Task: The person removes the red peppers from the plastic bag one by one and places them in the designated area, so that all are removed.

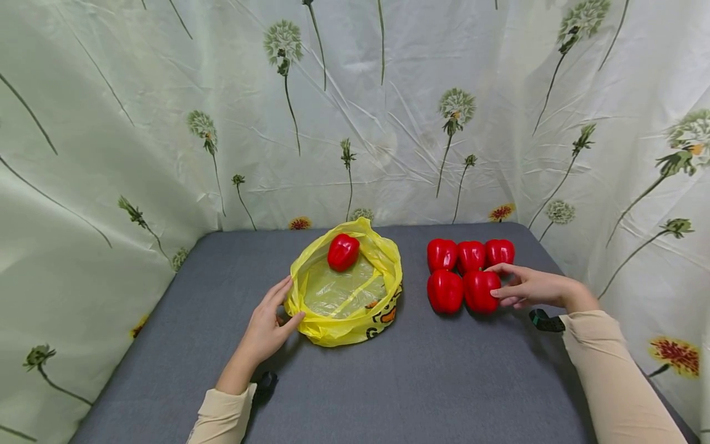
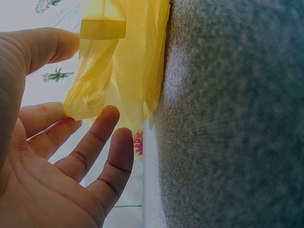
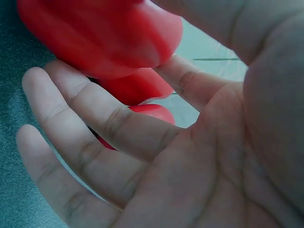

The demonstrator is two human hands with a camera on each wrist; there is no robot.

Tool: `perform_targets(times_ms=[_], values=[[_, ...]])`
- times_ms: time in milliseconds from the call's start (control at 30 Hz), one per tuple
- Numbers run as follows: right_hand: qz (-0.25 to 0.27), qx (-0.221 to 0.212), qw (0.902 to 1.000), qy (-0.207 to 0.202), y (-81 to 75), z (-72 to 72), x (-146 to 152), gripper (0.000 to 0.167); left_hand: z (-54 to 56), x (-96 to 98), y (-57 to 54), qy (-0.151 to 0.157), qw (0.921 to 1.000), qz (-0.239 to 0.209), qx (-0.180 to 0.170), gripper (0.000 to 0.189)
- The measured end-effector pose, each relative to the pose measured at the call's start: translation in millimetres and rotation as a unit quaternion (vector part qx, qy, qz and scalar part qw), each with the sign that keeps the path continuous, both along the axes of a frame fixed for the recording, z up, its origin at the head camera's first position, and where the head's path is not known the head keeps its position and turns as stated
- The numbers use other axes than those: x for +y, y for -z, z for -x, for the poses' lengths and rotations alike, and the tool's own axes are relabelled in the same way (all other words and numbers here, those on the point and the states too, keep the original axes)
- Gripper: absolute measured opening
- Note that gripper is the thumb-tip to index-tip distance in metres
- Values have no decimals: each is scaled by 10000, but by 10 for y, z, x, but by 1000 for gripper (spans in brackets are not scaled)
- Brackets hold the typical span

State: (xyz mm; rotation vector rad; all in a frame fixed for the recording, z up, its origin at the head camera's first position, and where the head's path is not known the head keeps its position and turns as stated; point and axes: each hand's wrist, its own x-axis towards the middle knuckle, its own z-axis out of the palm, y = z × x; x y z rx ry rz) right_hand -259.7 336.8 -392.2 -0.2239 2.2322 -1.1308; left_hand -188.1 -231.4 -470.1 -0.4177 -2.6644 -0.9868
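Note:
My right hand is at the right-hand bell pepper of the front row, thumb on its near side and index finger over its top. In the right wrist view this red bell pepper sits between thumb and index finger, the other fingers spread below it. My left hand touches the left rim of a yellow plastic bag with loosely spread fingers. The left wrist view shows thumb and fingertips against the bag's side. Inside the wide-mouthed bag, one red bell pepper lies towards the back.
Beside the gripped pepper stands another bell pepper. Three more, including the middle bell pepper, form a row behind. All rest on a grey table, right of the bag. A flowered curtain hangs along the back and sides.

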Motion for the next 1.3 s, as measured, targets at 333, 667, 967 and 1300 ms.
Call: perform_targets(times_ms=[333, 667, 967, 1300], values=[[20, -154, 9999, 67, 54, 35, -29, 70, 8, -6, 8, 1, 10000, -7, -35, 79], [3, -111, 9999, -16, 72, 34, -1, 75, -1, -3, 16, 30, 10000, -25, 1, 79], [-142, 110, 9998, -31, -27, 65, 9, 75, -2, -3, 8, 5, 10000, -37, 0, 79], [-454, 1010, 9938, -130, -365, 173, -62, 67, -7, -3, -4, 8, 10000, -52, 6, 79]])
